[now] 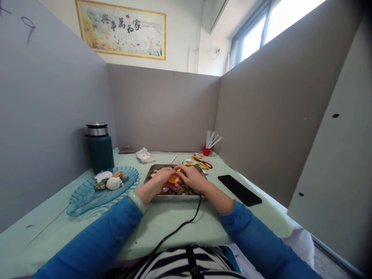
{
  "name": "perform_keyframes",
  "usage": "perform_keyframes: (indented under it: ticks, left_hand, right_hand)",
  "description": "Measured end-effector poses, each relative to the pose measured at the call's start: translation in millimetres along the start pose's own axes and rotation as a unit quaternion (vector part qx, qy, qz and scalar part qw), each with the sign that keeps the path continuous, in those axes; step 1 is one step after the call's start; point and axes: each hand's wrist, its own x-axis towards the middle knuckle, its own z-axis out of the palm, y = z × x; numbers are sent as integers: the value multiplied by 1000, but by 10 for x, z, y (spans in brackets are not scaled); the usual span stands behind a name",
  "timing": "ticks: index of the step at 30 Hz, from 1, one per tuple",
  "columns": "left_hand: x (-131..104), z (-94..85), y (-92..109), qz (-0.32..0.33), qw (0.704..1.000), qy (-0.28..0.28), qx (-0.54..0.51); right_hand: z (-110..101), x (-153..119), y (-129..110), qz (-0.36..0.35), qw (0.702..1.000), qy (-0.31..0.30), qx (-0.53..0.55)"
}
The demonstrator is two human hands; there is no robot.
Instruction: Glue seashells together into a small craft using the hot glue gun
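Observation:
Above a metal tray (176,198) of shells and pebbles, my two hands meet around an orange shell (173,178). My left hand (163,179) has its fingers closed round the shell's left and lower side. The fingers of my right hand (188,177) press on its upper right edge. Part of the shell is hidden by the fingers. To the left, a blue ribbed glass plate (84,199) holds a white shell (114,183), an orange piece and a few other shells.
A dark green bottle (100,153) stands behind the plate. Scissors (205,164), a red cup (206,151) of white sticks and a crumpled white packet (144,155) lie beyond the tray. A black phone-like slab (239,189) is at the right; a black cable (177,229) crosses the front.

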Motion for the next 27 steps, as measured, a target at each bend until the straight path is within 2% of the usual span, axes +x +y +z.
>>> perform_keyframes:
  ticks: [27]
  left_hand:
    - [26,-7,-26,-7,1000,17,19]
  right_hand:
    - [29,5,46,-3,1000,-11,-7]
